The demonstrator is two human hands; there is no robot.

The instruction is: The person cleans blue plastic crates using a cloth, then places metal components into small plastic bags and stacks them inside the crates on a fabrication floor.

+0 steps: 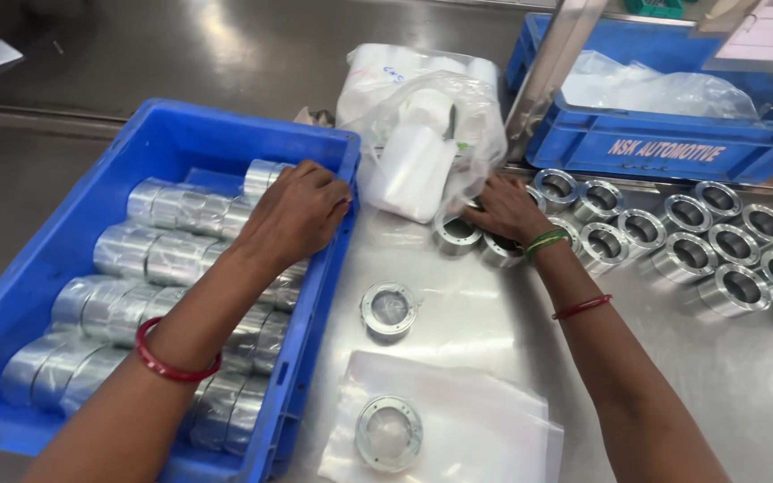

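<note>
Steel tabletop (pixel 494 295) carries a blue crate (pixel 149 143) of wrapped metal cylinders (pixel 149 259), where the left hand (pixel 297 210) rests fingers-down on a wrapped roll, whether gripping it cannot be told. Right of the crate, the right hand (pixel 507 210) closes on a metal bearing ring (pixel 496 250), beside rows of rings (pixel 700 246) and a plastic bag (pixel 422 125).
</note>
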